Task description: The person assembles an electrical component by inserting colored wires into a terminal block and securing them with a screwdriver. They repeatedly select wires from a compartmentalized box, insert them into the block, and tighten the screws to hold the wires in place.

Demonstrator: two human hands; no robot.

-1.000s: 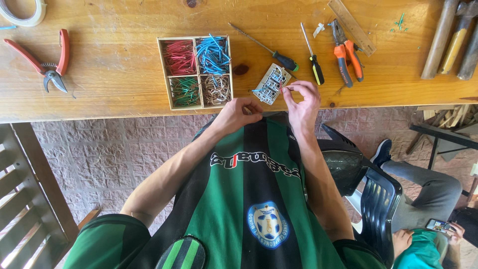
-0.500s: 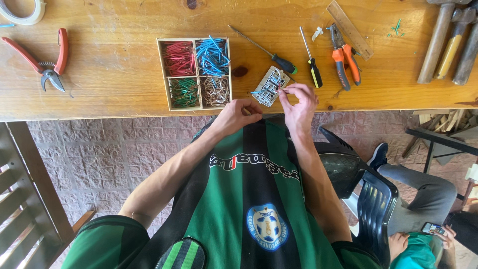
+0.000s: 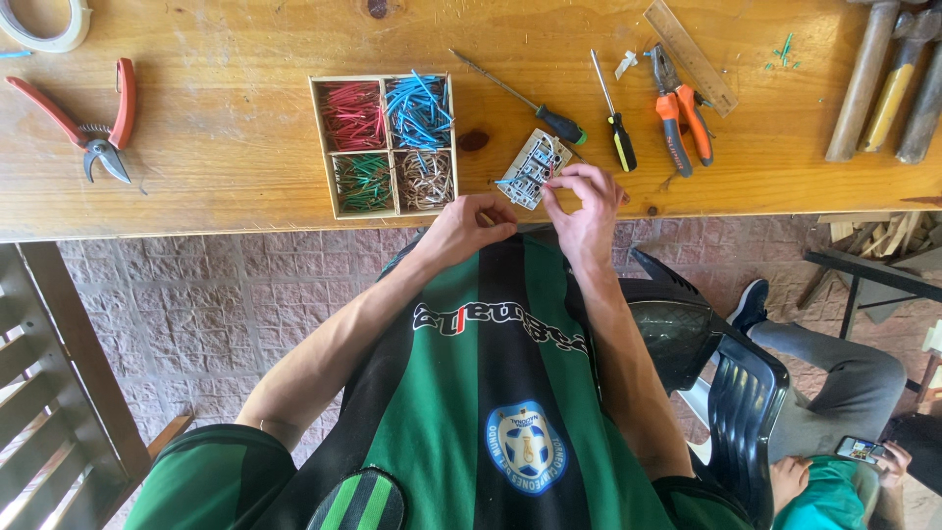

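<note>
- Your right hand (image 3: 587,201) fingers pinch the small grey terminal block (image 3: 533,169) (just right of the wire tray (image 3: 385,144)).
- Your left hand (image 3: 469,221), fingers curled, grip unclear, rests below the tray at the counter (image 3: 235,147) edge.

One head camera looks steeply down over the chest. The bench (image 3: 226,196) edge lies near, seemingly within arm's reach.

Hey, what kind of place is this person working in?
Probably a home or hobby workshop, perhaps outdoors on a patio. A wooden workbench carries hand tools: screwdrivers, orange pliers, hammers, and a divided box of coloured wire pieces. The floor is paved with stone.
</note>
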